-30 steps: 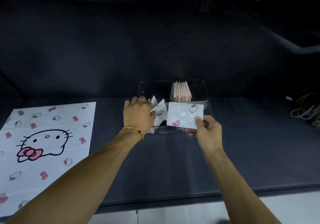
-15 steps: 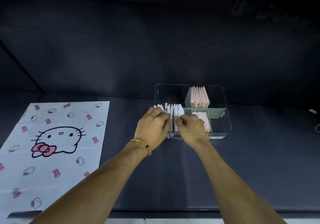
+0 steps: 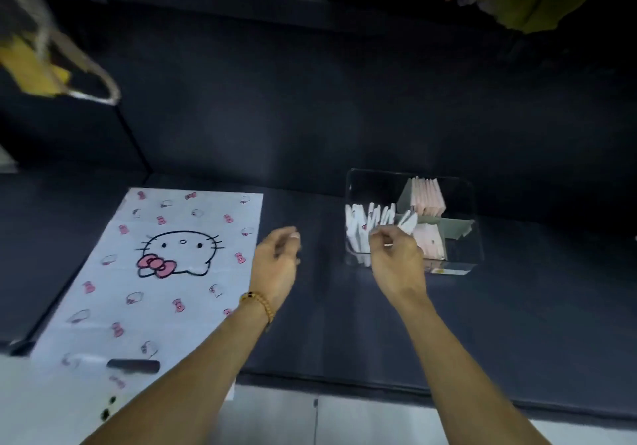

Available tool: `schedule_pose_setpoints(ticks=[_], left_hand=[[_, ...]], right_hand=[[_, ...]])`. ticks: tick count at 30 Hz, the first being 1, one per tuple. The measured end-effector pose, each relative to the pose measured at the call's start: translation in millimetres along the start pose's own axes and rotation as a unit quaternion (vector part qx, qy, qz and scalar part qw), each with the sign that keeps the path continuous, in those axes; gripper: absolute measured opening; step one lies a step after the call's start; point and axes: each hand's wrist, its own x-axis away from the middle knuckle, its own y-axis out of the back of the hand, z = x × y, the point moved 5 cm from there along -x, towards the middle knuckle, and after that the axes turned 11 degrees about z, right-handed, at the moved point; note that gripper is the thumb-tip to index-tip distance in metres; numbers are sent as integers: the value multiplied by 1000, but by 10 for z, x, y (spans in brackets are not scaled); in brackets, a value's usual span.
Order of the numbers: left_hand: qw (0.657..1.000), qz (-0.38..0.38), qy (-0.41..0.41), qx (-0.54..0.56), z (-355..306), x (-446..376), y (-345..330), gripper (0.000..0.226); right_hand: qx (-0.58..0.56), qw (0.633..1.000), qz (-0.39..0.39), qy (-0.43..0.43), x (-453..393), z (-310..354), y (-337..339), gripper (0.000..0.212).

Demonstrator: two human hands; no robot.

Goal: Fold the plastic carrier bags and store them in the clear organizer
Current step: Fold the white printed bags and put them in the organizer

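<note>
our right hand point(image 3: 396, 258) hangs in front of the organizer's point(image 3: 477, 238) near left wall, fingers loosely curled with the tips close together; we cannot tell whether they pinch a white packet or hold nothing. a thin ring shows on one finger. our left hand point(image 3: 275, 262) floats over the dark mat point(image 3: 344, 324) at 9 o'clock of the organizer, fingers loosely curled and holding nothing; a bead bracelet point(image 3: 260, 303) circles its wrist. the organizer sits on the mat at 3 o'clock of the scene. white packets point(image 3: 362, 224) stand upright in its left part; pink packets point(image 3: 427, 196) stand at its far right, and more point(image 3: 429, 241) at its near right, behind a grey divider point(image 3: 455, 227). an unfolded bag point(image 3: 165, 272) with a cat face and pink bows lies flat at 9 o'clock, its handle slot toward us, well apart from the organizer.
</note>
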Motion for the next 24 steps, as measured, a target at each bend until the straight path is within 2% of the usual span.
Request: schedule_pose_setpoints(ticks=[4, 7, 9, 12, 14, 15, 18, 20, 22, 24], left_hand=[[997, -66, 33, 11, 19, 398, 894, 11], [990, -102, 77, -58, 71, 667, 1653, 22], [973, -104, 98, -183, 131, 835, 2117, 28], [929, -75, 102, -347, 257, 1051, 2633, 31], [891, -37, 112, -438, 370, 1164, 2810, 37], [877, -18, 114, -466, 428, 1210, 2857, 41], [850, 41, 100, -515, 579, 1314, 2895, 54], [798, 86, 84, -590, 650, 1336, 2862, 70], [748, 120, 67, -649, 691, 1322, 2803, 81], [736, 139, 66, -659, 710, 1293, 2734, 84]], right_hand=[[14, 995, 92, 36, 338, 236, -715, 22], [100, 972, 191, 88, 645, 360, -1402, 34], [163, 938, 280, 121, 873, 384, -1867, 48], [259, 866, 392, 171, 1181, 301, -2400, 79], [341, 821, 407, 209, 1292, 182, -2576, 91], [371, 809, 396, 226, 1312, 125, -2606, 89], [382, 810, 363, 258, 1330, 66, -2581, 60], [367, 816, 367, 254, 1299, 86, -2507, 43], [334, 848, 353, 211, 1196, 147, -2349, 29], [259, 892, 341, 143, 1069, 198, -2142, 25]])
